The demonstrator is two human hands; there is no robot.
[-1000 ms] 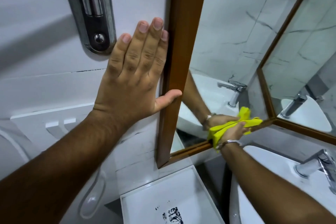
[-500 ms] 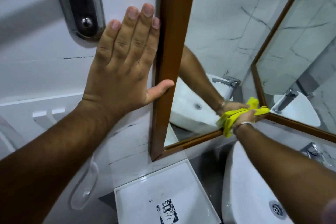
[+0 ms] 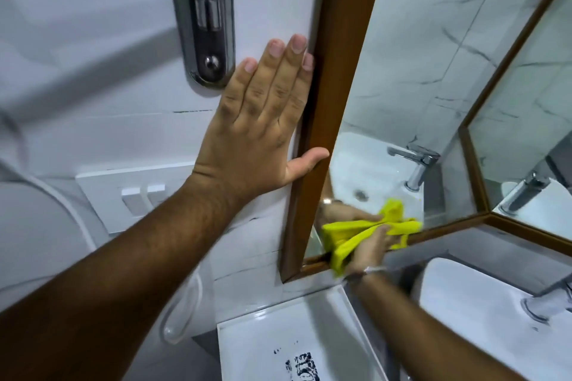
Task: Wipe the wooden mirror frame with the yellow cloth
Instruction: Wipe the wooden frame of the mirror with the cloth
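Note:
The wooden mirror frame (image 3: 334, 77) runs down the wall's middle, and its bottom rail slants right along the lower edge. My left hand (image 3: 263, 127) lies flat on the white tile beside the frame's left upright, fingers spread, thumb touching the wood. My right hand (image 3: 370, 249) presses the yellow cloth (image 3: 356, 235) against the bottom rail near the frame's lower left corner. The glass reflects the hand and the cloth. A silver bracelet sits on the right wrist.
A chrome towel bar and bracket (image 3: 204, 25) hang on the wall at upper left. A white basin with a chrome tap (image 3: 551, 300) sits at lower right. A white box lid (image 3: 294, 340) lies below the frame. A second framed mirror (image 3: 526, 133) meets this one at right.
My right hand has slid the yellow cloth leftward along the bottom rail toward the lower left corner. My left hand stays flat on the wall beside the frame.

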